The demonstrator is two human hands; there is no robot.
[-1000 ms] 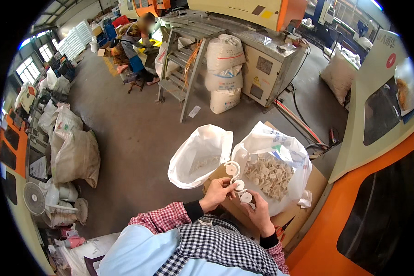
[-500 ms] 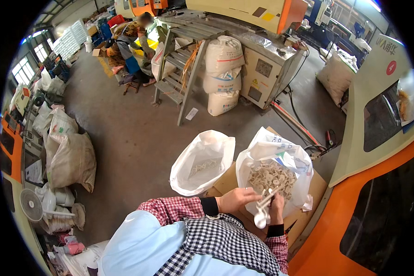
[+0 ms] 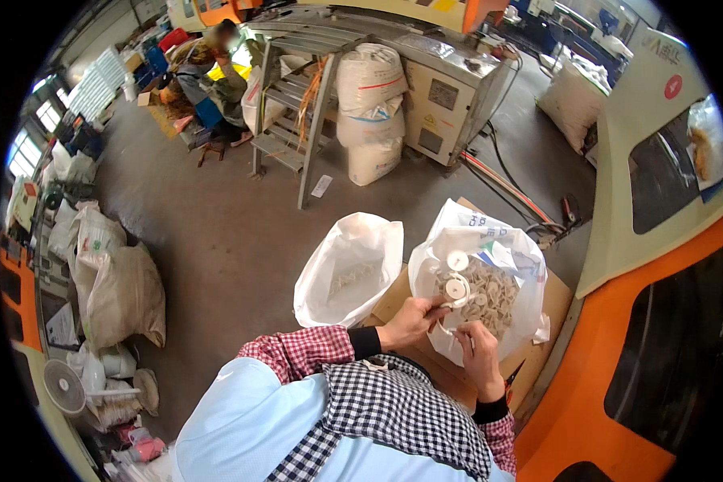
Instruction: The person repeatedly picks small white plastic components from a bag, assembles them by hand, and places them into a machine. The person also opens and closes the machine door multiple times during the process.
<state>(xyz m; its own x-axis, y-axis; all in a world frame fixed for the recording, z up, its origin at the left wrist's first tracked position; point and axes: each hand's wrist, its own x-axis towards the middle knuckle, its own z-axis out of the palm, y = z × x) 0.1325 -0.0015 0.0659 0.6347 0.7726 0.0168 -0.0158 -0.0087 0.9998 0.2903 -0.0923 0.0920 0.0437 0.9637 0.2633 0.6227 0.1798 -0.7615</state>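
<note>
My left hand [image 3: 410, 323] is closed on a white moulded plastic piece [image 3: 455, 287] with round discs on thin stems. The discs stand out past my fingertips, over the right-hand bag. My right hand [image 3: 481, 355] pinches at the lower end of the same piece; its fingertips partly hide what they grip. Beneath both hands, an open white woven bag [image 3: 532, 251] holds many small off-white plastic parts [image 3: 496, 304]. To its left, a second open white bag [image 3: 309, 291] has some thin pale pieces [image 3: 352, 277] at its bottom.
Flattened cardboard [image 3: 556, 299] lies under the right bag. An orange and cream machine [image 3: 570, 369] rises close on my right. Ahead are a metal step ladder [image 3: 307, 165], stacked full sacks [image 3: 371, 116] and a control cabinet [image 3: 442, 112]. Large sacks [image 3: 120, 289] stand at left; another person [image 3: 209, 84] sits far off.
The plastic piece has turned from hanging low near my right hand to pointing up over the bag. My left hand now grips it; my right hand has shifted lower on it.
</note>
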